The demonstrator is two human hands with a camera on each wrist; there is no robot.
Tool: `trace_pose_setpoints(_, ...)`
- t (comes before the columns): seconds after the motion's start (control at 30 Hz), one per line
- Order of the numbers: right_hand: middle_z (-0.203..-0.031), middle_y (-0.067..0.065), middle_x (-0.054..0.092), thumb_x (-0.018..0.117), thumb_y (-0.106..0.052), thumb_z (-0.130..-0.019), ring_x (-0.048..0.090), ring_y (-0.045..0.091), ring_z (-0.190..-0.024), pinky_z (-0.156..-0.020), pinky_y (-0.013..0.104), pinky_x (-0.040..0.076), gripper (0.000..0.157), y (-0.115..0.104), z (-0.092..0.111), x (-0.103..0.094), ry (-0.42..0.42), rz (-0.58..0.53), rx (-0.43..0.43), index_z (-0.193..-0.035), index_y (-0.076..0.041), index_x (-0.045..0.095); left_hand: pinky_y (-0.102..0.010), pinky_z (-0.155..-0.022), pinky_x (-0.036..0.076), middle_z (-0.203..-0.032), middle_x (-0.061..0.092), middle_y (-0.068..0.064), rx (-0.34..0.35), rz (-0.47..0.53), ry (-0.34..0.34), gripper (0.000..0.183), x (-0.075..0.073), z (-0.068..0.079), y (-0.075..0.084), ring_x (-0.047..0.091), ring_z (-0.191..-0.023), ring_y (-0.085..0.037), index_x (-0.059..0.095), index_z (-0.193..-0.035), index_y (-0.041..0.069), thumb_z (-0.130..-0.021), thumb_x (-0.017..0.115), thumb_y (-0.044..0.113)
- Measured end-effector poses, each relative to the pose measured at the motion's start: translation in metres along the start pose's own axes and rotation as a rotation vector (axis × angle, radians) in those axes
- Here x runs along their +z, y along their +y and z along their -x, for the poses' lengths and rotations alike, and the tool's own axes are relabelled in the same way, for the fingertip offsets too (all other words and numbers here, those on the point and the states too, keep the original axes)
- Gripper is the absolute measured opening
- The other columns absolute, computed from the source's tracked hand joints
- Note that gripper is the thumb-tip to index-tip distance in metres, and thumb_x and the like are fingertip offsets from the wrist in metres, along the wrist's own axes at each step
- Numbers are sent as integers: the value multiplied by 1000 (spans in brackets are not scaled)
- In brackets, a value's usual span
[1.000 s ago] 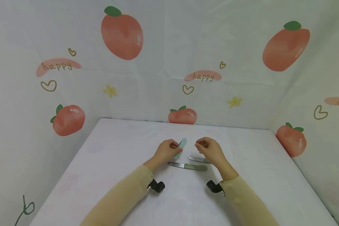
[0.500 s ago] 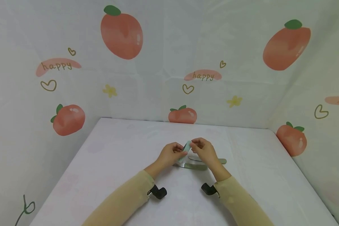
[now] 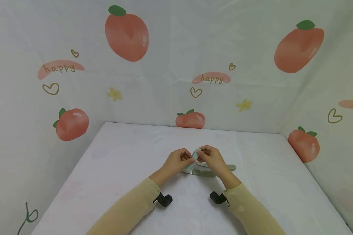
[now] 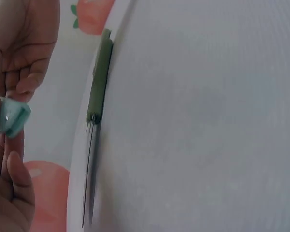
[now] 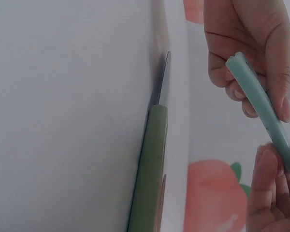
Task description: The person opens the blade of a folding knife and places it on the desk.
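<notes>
In the head view my left hand (image 3: 176, 161) and right hand (image 3: 212, 158) meet over the table at a slim mint-green piece (image 3: 195, 154), shaped like a folding knife's handle with a slot along it. The right wrist view shows the left thumb (image 5: 282, 99) along the middle of the mint-green piece (image 5: 261, 99). Fingers of the right hand (image 5: 275, 198) pinch its far end. Seen end-on in the left wrist view, the mint-green piece (image 4: 12, 117) sits between both hands. Below them lies a knife with an olive-green handle (image 3: 204, 173), its blade partly hidden by the left hand.
A second knife with a green handle (image 3: 231, 167) lies just behind the first, partly covered by the right hand. White cloth covers the table (image 3: 129, 143). A printed fabric backdrop (image 3: 159, 91) stands behind and at both sides.
My right hand has come left and now pinches the upper end of the mint-green piece. The left hand has shifted slightly right and lower with it.
</notes>
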State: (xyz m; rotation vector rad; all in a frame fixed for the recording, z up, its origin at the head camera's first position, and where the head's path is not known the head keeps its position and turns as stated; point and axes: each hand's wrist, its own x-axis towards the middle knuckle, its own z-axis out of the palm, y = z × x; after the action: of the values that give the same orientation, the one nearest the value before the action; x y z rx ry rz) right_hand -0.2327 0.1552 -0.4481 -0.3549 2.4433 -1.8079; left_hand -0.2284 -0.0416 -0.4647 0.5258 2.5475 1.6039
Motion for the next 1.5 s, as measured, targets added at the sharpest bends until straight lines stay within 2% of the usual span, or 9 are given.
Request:
trace_pose_setpoints(0.23,-101,28,66,58,-11,-102,67,19,-83,-77,29,57,25,-6,4,-2,-78,-39,10,-114,10,62,-23,-59,38,-71,50,5,49,-34,-198,22,-6,1,2,44,-63,-9,55,-91,14,-102,60,31)
trace_pose_setpoints(0.3,-99,24,66,57,-12,-103,66,18,-83,-78,29,56,25,-6,5,-2,-99,-40,14,-115,10,62,-24,-61,38,-73,49,4,52,-16,-245,22,-6,2,2,44,-66,-9,53,-91,12,-104,57,30)
trace_pose_setpoints(0.4,-96,15,68,57,-12,-103,66,17,-84,-79,30,56,26,-6,6,-4,-119,-46,11,-115,10,62,-25,-64,38,-77,50,4,62,2,-261,22,-6,3,3,45,-70,-10,54,-91,11,-105,53,28)
trace_pose_setpoints(0.5,-95,10,68,57,-12,-103,66,17,-84,-79,30,56,26,-7,6,-5,-127,-53,1,-115,11,61,-25,-65,38,-78,50,3,77,26,-247,21,-5,3,3,45,-70,-10,54,-91,11,-106,51,25)
trace_pose_setpoints(0.67,-95,10,68,57,-11,-103,67,18,-83,-78,29,56,25,-9,7,-8,-122,-54,-12,-114,11,61,-26,-65,38,-77,48,2,117,72,-225,21,-3,2,2,45,-70,-11,53,-92,9,-107,48,23)
trace_pose_setpoints(0.83,-95,13,68,57,-9,-103,66,15,-82,-76,28,56,25,-11,6,-9,-114,-54,-25,-115,13,61,-26,-66,38,-77,46,3,132,59,-180,20,-3,1,3,45,-72,-10,52,-90,10,-107,48,21)
trace_pose_setpoints(1.13,-92,11,68,55,-9,-103,66,14,-81,-77,27,56,25,-13,8,-11,-63,-76,11,-115,13,60,-26,-66,39,-79,48,1,150,93,-140,21,-4,0,5,47,-74,-12,51,-92,9,-108,45,22)
trace_pose_setpoints(1.3,-88,7,68,54,-9,-104,66,14,-81,-76,27,56,25,-14,8,-11,-9,-112,47,-115,13,59,-26,-66,37,-77,44,1,172,130,-57,22,-4,-2,4,44,-72,-12,50,-91,6,-108,45,19)
trace_pose_setpoints(1.5,-88,6,68,54,-6,-103,66,11,-79,-76,25,56,26,-12,8,-10,30,-194,70,-117,16,55,-27,-67,34,-75,40,2,157,173,95,21,-2,-2,3,40,-71,-13,48,-89,5,-107,46,16)
